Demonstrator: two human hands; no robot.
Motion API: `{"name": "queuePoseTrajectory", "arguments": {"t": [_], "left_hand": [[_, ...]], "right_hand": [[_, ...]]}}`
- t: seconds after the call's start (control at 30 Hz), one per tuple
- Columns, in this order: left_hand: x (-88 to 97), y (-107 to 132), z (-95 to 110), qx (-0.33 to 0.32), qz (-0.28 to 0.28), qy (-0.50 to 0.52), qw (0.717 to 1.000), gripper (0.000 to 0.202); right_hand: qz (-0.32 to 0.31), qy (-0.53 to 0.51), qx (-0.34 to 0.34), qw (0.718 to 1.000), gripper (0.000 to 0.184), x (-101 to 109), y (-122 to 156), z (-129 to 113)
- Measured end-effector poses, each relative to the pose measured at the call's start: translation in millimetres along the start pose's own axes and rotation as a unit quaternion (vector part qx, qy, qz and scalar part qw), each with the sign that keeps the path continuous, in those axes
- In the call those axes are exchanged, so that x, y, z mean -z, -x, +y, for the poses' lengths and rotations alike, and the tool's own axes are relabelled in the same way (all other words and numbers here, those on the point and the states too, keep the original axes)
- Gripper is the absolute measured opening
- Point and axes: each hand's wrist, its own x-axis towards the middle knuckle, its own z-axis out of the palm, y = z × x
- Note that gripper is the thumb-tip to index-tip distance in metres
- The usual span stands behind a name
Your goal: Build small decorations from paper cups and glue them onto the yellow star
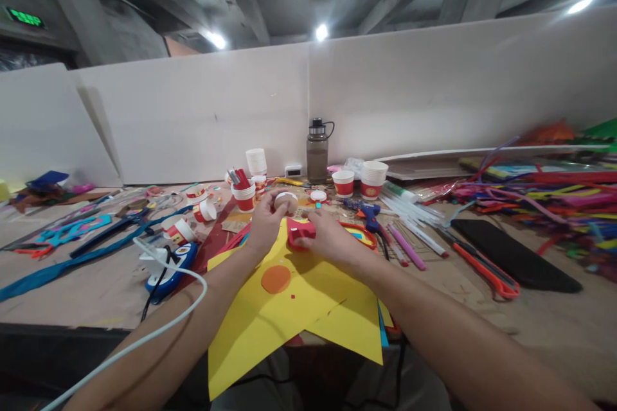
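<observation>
My left hand (265,223) is closed around a small round white-and-tan object (286,203), held above the far edge of the yellow paper. Just to its right, the fingers of my right hand (321,236) are closed on a red piece (299,231), whose exact kind I cannot make out. Beneath both hands lie overlapping sheets of yellow paper (255,334), reaching over the table's front edge. An orange paper circle (276,279) and a tiny red scrap (292,297) rest on the yellow paper.
Behind my hands stand paper cups (343,184), a cup of pens (243,194) and a water bottle (317,153). To the right are a glue gun (370,215), glue sticks, a utility knife (486,270) and a black phone (515,253). A power strip (172,273) with a white cable sits left.
</observation>
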Motion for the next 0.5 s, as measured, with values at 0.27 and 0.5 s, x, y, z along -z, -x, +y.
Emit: {"name": "queuePoseTrajectory", "arguments": {"t": [0.27,0.5], "left_hand": [[-2.0,-0.7,-4.0,0.166,-0.086,0.200,0.962,0.039],[-1.7,4.0,-1.5,0.203,-0.168,0.206,0.942,0.040]], "right_hand": [[0.063,-0.251,0.023,0.966,0.045,13.1,-16.6,-3.9],[0.020,-0.305,0.041,0.951,0.040,16.7,-15.1,-3.2]]}}
